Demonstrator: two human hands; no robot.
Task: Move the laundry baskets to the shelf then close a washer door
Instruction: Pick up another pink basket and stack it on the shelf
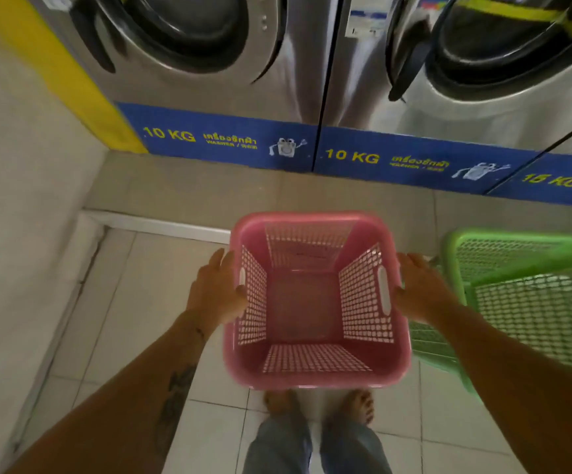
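Observation:
An empty pink laundry basket (315, 371) with perforated walls is in front of me over the tiled floor. My left hand (217, 290) grips its left side by the handle slot. My right hand (418, 290) presses on its right side at the other handle slot. A green laundry basket (530, 302) stands just right of the pink one, partly behind my right forearm. Two front-loading washers rise ahead: the left washer (192, 32) and the right washer (503, 46), whose dark door (411, 53) hangs ajar.
A grey wall (21, 200) with a yellow strip runs along the left. The washers stand on a raised grey step (192, 189) with blue "10 KG" labels. My bare feet (318, 405) are on white tiles right below the pink basket.

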